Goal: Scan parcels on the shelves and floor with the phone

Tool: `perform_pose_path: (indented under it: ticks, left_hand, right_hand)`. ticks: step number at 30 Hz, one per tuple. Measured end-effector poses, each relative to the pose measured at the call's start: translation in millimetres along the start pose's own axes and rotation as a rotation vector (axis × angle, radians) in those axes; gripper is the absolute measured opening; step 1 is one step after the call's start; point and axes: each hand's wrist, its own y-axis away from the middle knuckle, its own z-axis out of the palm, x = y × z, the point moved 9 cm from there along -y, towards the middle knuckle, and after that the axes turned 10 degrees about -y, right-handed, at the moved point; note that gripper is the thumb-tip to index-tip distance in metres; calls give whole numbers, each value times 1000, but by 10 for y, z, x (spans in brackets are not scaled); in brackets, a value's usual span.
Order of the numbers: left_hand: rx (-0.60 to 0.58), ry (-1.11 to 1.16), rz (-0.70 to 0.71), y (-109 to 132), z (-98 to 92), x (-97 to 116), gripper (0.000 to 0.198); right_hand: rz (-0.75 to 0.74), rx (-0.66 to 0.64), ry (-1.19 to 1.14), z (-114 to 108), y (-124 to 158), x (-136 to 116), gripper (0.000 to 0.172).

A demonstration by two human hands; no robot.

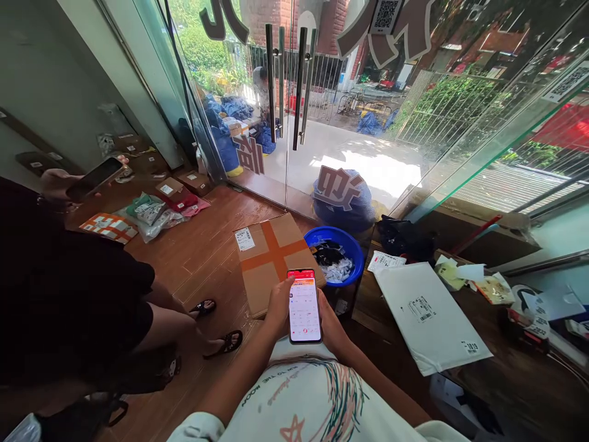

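I hold a smartphone (304, 307) upright in front of my chest, its screen lit with a red and white app page. My left hand (277, 305) wraps the phone's left edge, thumb reaching onto the top of the screen. My right hand (332, 326) cups the right edge from behind. Just beyond the phone a cardboard box (269, 253) with orange tape crossed over it and a white label lies on the wooden floor.
A blue basin (350, 244) of scraps sits right of the box. A white mailer bag (427, 316) lies on the dark desk (519, 380) at right. Another person in black (69, 301) stands at left holding a phone (94, 178). Parcels (151, 212) litter the floor by the glass doors (289, 92).
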Motion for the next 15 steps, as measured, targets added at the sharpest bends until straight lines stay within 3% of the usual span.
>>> perform_pose_path:
  ticks: [6,8,11,15]
  left_hand:
    - [-68,17,-36,35,151,-70,50]
    - [-189,69,-96,112,238,-156,49]
    - [-464,197,-189,313,405,-295,53]
    - [-661,260,-203,517,466,-352,96]
  right_hand:
    - [10,-4,-13,-88,31,-45,54]
    - [13,-4,-25,-112,24,-83,55]
    - [-3,-2,-38,-138,8,-173,56]
    - [-61,-2,2,-176,2,-280,56]
